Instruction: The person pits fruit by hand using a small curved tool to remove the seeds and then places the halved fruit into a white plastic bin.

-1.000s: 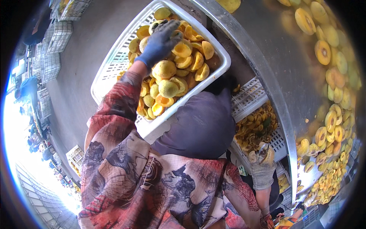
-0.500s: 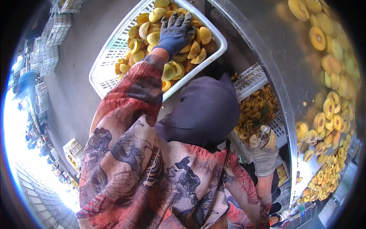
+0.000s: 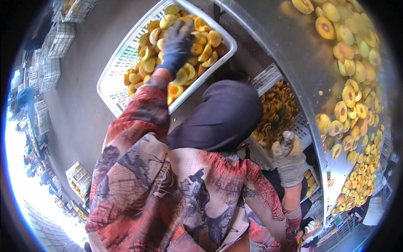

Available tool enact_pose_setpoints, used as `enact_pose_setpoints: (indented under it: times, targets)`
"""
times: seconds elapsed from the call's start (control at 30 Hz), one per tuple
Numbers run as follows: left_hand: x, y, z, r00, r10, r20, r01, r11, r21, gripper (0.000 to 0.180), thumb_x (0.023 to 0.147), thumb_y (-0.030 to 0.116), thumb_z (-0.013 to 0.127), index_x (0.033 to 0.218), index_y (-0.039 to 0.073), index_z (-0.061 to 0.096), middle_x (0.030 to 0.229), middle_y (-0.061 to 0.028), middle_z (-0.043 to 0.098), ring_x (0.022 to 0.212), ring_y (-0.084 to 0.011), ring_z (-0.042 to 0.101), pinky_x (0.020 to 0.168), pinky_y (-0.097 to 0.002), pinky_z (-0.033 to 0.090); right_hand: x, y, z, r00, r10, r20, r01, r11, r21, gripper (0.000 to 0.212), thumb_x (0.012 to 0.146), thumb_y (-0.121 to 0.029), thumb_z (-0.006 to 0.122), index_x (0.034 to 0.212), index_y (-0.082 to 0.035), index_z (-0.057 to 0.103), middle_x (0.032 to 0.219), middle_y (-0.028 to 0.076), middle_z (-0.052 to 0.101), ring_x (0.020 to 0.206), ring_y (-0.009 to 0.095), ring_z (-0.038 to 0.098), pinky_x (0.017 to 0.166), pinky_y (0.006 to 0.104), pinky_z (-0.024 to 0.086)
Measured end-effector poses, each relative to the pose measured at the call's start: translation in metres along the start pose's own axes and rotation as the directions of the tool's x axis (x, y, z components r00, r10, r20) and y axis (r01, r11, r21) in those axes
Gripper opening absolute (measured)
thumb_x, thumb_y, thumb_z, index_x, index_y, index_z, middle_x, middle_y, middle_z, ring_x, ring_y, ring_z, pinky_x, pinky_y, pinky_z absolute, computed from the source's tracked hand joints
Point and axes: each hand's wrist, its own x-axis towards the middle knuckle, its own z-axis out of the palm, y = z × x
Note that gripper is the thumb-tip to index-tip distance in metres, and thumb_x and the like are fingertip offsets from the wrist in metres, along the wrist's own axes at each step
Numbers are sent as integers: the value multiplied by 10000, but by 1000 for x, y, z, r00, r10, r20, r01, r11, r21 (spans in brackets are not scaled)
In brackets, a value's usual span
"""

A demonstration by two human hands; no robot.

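My left hand (image 3: 177, 46), in a dark blue-grey glove, lies open on top of the heap with its fingers spread, slightly blurred. Under it are halved yellow stone fruits (image 3: 147, 65), many hollowed out, filling a white plastic basket (image 3: 233, 47). No fruit shows gripped in that hand. Lower right, my right hand (image 3: 290, 164) wears a pale knitted glove and is closed around a small metal tool (image 3: 288, 143), whose full shape is hidden. Just beyond this hand stands a low crate of yellow-brown fruit scraps (image 3: 278, 110).
A metal-edged worktable (image 3: 308, 80) curves along the right, carrying many cut fruit halves (image 3: 348, 98) with brown centres. My dark-clothed knee (image 3: 222, 113) stands between basket and scrap crate. Stacked white crates (image 3: 61, 40) line the far left; another crate (image 3: 79, 178) sits lower left.
My left hand has slid a little down and left over the fruit, partly with the view's own shift. The right hand keeps its hold on the metal tool.
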Motion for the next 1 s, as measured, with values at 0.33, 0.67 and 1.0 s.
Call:
enact_pose_setpoints:
  times: [0.33,0.67,1.0]
  targets:
    - [-104,18,-45,843,-303,444,226,949,218,758,659,327,685,1299,161,315,1114,-225,434,919,-396,495,799,-429,434,-18,5,9,995,-94,-28,92,995,-49,434,740,-246,658,1068,-37,467,830,150,595,733,261,617,644,343,486]
    - [-62,35,-64,925,-83,370,91,996,-5,561,631,262,693,1118,81,480,975,-166,520,886,-351,513,740,-414,443,-33,27,-1,995,-61,-83,55,996,-77,416,741,-205,645,1068,-24,464,784,143,610,682,263,630,621,330,497]
    - [-61,8,-29,859,107,501,11,974,-226,208,694,137,608,860,49,519,899,-216,508,825,-376,510,705,-441,426,-22,28,-11,973,-159,-169,142,984,-109,416,743,-251,652,1056,-42,475,867,154,590,757,306,611,654,347,495]
